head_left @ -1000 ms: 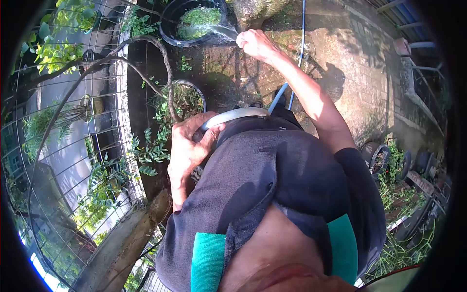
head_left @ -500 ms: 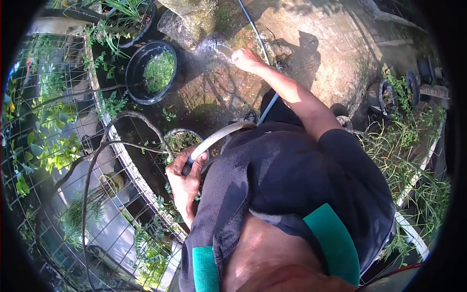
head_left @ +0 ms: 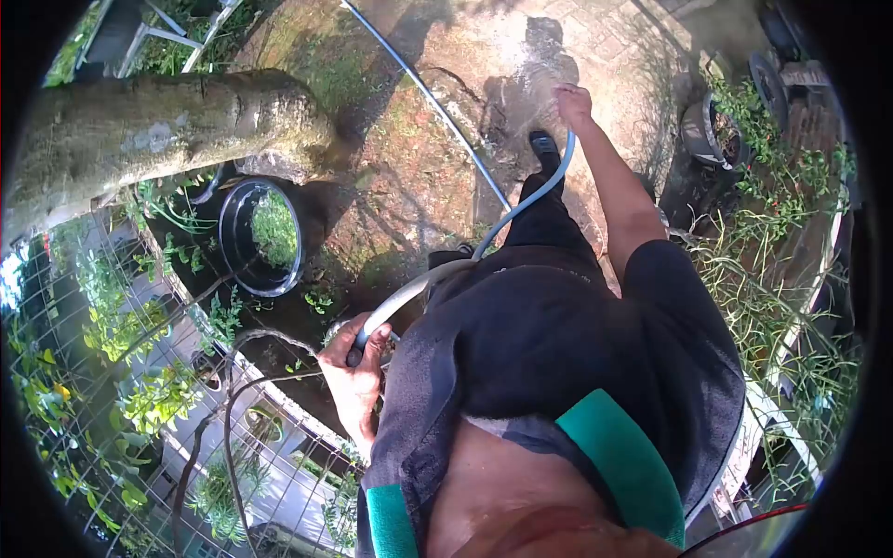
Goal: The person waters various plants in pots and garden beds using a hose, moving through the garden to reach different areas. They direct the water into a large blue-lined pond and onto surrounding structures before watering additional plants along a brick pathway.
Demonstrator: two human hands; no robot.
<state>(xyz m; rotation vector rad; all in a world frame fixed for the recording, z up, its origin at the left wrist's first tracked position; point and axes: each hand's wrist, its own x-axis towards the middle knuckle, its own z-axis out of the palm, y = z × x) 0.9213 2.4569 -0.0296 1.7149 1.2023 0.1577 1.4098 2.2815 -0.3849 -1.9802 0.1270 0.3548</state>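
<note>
My right hand [head_left: 574, 105] is stretched forward over the ground, closed around a light blue hose [head_left: 545, 189]. The hose curves back from it toward my waist. Beside my left hip, my left hand [head_left: 355, 370] is wrapped around the dark end of a thick, pale, curved tube [head_left: 409, 290]. The tube's other end runs in front of my body, and whether it joins the hose cannot be made out. A faint whitish haze, perhaps water spray, hangs near my right hand.
A tree trunk [head_left: 177, 135] stands at the upper left, above a black tub [head_left: 226, 237] with green plants. More blue hose [head_left: 423, 91] lies on the ground. A wire fence [head_left: 279, 423] runs along the left. A potted plant [head_left: 704, 135] and long-leaved plants [head_left: 744, 279] are on the right.
My right hand has swung right, away from the tree's base where water was splashing, bringing the hose along. The view has turned left. My left hand keeps its grip on the pale tube.
</note>
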